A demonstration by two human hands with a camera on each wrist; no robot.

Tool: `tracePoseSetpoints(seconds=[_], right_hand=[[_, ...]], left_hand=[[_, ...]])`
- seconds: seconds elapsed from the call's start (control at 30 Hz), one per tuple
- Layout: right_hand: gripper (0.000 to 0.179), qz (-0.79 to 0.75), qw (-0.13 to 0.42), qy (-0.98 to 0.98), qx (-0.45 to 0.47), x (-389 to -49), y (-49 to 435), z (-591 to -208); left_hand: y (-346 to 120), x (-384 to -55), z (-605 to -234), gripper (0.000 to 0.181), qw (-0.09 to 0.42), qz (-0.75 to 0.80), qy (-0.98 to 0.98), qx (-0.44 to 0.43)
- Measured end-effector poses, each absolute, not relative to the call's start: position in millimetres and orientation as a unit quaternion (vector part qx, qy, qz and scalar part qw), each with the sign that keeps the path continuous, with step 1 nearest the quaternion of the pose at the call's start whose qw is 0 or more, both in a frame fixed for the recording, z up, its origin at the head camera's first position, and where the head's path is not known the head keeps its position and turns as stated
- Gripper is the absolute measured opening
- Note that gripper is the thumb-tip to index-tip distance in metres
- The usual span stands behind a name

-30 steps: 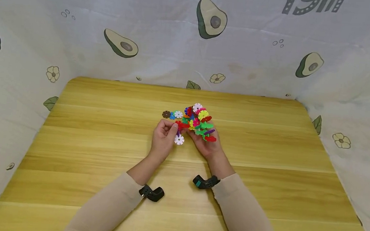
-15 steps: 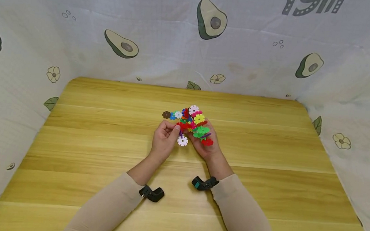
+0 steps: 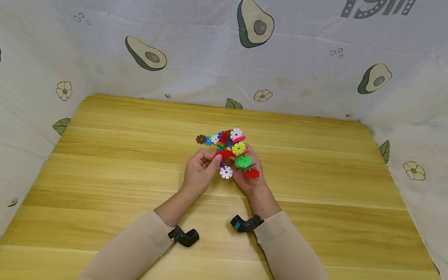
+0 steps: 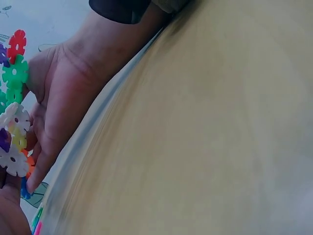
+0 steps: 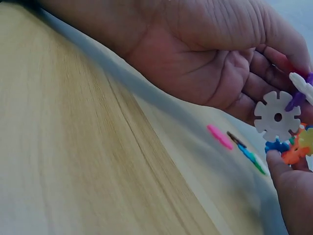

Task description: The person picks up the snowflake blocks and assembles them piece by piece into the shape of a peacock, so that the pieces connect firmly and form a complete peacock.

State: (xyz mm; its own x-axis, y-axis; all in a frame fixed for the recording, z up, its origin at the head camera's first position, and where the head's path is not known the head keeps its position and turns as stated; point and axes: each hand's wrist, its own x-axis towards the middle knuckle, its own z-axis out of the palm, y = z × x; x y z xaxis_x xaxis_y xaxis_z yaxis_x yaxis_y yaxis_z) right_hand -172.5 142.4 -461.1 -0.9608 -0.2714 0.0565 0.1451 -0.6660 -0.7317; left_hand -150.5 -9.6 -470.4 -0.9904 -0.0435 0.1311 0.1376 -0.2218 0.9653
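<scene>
A cluster of colourful notched plastic snowflake discs (image 3: 244, 161) is held between both hands over the table. My left hand (image 3: 199, 171) pinches a red disc (image 3: 224, 154) on the cluster's near left side with thumb and fingers. A white disc (image 3: 226, 172) juts out just below that grip; it shows large in the right wrist view as a white disc (image 5: 278, 116). My right hand (image 3: 250, 178) supports the cluster from the right and beneath, its fingers mostly hidden behind the pieces. Green discs (image 4: 15, 72) stand out by the right palm in the left wrist view.
Beyond the hands, a brown disc (image 3: 201, 139) joins blue and white ones in a short row on the wooden table (image 3: 125, 171). A pink disc (image 5: 219, 136) lies near that row in the right wrist view. Patterned cloth (image 3: 200, 44) rises behind the table.
The cluster has turned in the hands, its yellow and green discs facing up more. The white disc at the near side has shifted right, and the left hand has moved slightly right.
</scene>
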Motion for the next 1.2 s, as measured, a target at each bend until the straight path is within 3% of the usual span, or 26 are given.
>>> tracePoseSetpoints(seconds=[0.23, 0.4, 0.5, 0.57, 0.73, 0.97, 1.2], right_hand=[[0.038, -0.919, 0.150, 0.358, -0.073, -173.3, 139.5, -462.4], [0.032, -0.918, 0.184, 0.346, -0.055, -178.2, 147.8, -464.2], [0.050, -0.913, 0.196, 0.352, -0.069, -180.4, 157.9, -465.3], [0.050, -0.900, 0.193, 0.379, -0.095, -182.2, 163.2, -465.6], [0.029, -0.857, 0.157, 0.479, -0.108, -184.9, 171.0, -463.1], [0.027, -0.857, 0.131, 0.493, -0.080, -192.2, 204.6, -462.4], [0.020, -0.861, 0.138, 0.488, -0.043, -197.7, 255.7, -465.0]], left_hand=[[-7.5, -149.5, -469.4, 0.013, 0.083, -0.785, -0.613, -0.039], [-6.5, -150.7, -470.2, 0.015, 0.134, -0.769, -0.624, -0.037], [-7.5, -151.4, -471.5, 0.016, 0.161, -0.752, -0.639, -0.030], [-8.1, -152.1, -472.8, 0.016, 0.169, -0.743, -0.647, -0.028], [-8.3, -151.7, -473.3, 0.019, 0.143, -0.716, -0.680, -0.063], [-8.4, -148.4, -471.7, 0.029, 0.096, -0.673, -0.717, -0.154], [-20.0, -157.8, -474.0, 0.023, 0.128, -0.550, -0.811, -0.152]])
